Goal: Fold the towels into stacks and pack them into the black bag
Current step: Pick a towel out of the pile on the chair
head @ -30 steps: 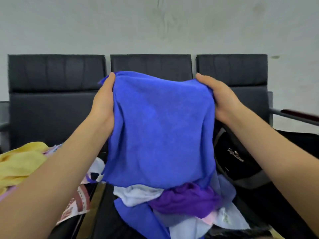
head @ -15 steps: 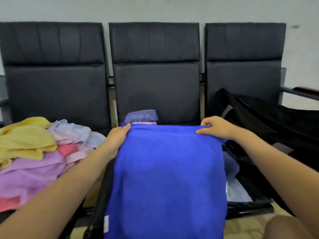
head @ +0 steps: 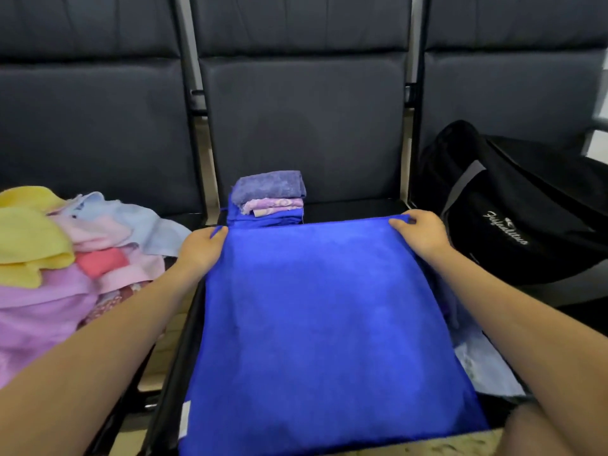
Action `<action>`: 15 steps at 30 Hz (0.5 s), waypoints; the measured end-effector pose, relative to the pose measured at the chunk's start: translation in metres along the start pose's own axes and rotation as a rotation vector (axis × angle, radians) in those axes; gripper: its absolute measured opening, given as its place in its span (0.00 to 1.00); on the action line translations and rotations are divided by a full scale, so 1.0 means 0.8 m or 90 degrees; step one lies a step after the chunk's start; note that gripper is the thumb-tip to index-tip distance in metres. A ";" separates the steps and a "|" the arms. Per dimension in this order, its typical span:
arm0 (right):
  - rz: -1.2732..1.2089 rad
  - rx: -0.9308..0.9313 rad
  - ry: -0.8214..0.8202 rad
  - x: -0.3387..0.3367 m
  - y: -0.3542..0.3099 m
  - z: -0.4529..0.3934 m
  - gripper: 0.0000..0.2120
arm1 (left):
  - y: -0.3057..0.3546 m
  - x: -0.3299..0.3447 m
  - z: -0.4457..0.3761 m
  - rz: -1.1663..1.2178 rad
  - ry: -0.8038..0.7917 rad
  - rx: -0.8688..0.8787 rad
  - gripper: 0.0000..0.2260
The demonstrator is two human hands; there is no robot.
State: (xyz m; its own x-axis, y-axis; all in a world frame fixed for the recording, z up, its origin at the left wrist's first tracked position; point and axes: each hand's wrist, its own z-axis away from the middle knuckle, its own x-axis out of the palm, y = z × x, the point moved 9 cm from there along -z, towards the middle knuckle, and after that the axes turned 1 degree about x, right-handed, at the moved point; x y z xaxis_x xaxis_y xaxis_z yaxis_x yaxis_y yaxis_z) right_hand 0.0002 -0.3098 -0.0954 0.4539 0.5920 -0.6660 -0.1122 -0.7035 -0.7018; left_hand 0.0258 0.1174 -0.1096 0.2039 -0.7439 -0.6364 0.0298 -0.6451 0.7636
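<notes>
A royal-blue towel (head: 322, 317) lies spread flat over the middle chair seat, its near edge hanging toward me. My left hand (head: 202, 250) pinches its far left corner and my right hand (head: 419, 235) pinches its far right corner. Just behind the towel's far edge sits a small folded stack (head: 268, 197) with a grey-purple towel on top, pink-lilac ones under it and blue at the bottom. The black bag (head: 513, 218) lies on the right seat, beside my right hand.
A loose heap of yellow, pink, lilac and pale blue towels (head: 62, 258) covers the left seat. Pale cloth (head: 483, 363) pokes out from under the blue towel's right side. Three dark chair backs (head: 306, 103) close off the far side.
The blue towel, held up in the air a second ago, has been lowered and laid flat on the middle seat. Both hands still hold its far corners, and my view has tilted downward.
</notes>
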 end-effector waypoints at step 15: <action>0.037 0.009 -0.079 0.024 0.022 0.019 0.12 | -0.005 0.013 0.005 -0.188 0.065 0.104 0.17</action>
State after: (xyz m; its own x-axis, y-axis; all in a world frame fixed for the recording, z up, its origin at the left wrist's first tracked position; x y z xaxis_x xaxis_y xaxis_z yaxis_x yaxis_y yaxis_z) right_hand -0.0064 -0.3049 -0.1242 0.3329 0.5958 -0.7309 -0.1478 -0.7326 -0.6645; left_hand 0.0240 0.1112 -0.1198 0.3072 -0.5052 -0.8065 -0.0527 -0.8552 0.5156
